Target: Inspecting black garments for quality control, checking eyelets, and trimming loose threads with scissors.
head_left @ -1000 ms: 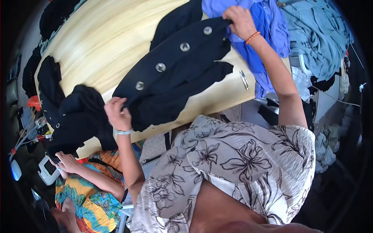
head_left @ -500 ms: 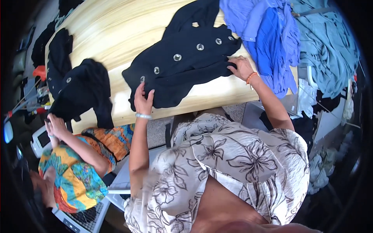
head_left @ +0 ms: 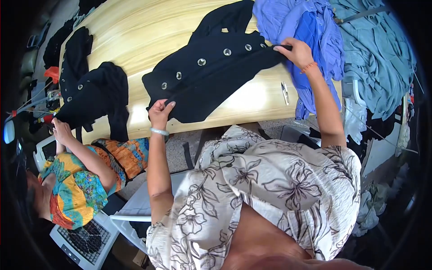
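A black garment [head_left: 211, 76] with a row of large shiny round buttons lies spread on the wooden table in front of me. My left hand [head_left: 159, 112] pinches its near left edge. At the far right end, my right hand [head_left: 297, 53] grips a corner between thumb and fingers and holds it drawn out over the table. The fabric stretches taut between both hands. Its upper part runs on toward the far edge of the table. A small pair of thread snips [head_left: 285, 93] lies on the tabletop below my right hand.
Blue-violet shirts [head_left: 319, 58] are heaped at the table's right end, with grey-green fabric [head_left: 378, 58] beyond. On the left, a co-worker [head_left: 76, 189] handles another black buttoned garment [head_left: 96, 94]. The table's near edge [head_left: 216, 126] runs before me.
My right hand has moved up and right, pulling the garment's corner outward. My left hand has dropped slightly and pinched the near edge. The snips have come into view.
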Tool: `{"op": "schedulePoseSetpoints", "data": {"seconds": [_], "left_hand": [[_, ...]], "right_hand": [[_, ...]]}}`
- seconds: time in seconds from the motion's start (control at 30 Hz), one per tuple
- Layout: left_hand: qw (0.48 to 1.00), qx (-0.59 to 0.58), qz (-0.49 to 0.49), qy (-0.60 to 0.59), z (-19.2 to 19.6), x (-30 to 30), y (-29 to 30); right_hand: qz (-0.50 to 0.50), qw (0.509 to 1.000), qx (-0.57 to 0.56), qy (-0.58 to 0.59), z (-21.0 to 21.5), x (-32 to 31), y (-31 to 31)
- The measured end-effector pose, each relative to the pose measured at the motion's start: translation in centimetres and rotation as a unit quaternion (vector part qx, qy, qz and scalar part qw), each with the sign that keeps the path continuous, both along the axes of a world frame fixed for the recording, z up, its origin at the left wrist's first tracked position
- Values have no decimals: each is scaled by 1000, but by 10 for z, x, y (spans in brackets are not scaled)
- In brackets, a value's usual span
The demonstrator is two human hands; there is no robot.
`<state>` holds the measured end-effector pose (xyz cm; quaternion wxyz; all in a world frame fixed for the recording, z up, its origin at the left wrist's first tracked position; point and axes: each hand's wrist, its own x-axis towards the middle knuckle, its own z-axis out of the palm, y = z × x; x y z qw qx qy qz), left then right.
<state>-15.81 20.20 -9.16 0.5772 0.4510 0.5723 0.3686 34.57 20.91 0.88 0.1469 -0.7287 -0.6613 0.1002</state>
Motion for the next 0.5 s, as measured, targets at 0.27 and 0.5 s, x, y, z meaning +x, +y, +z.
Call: {"op": "schedulePoseSetpoints", "data": {"seconds": [0.27,0.5], "left_hand": [[998,30,-11,55,-3,1,-5],[989,57,-136,17,8,-2,0]], "right_hand": [[180,952,87,231,-25,-173,-3],[241,908,-56,337,-53,-314,-23]]}}
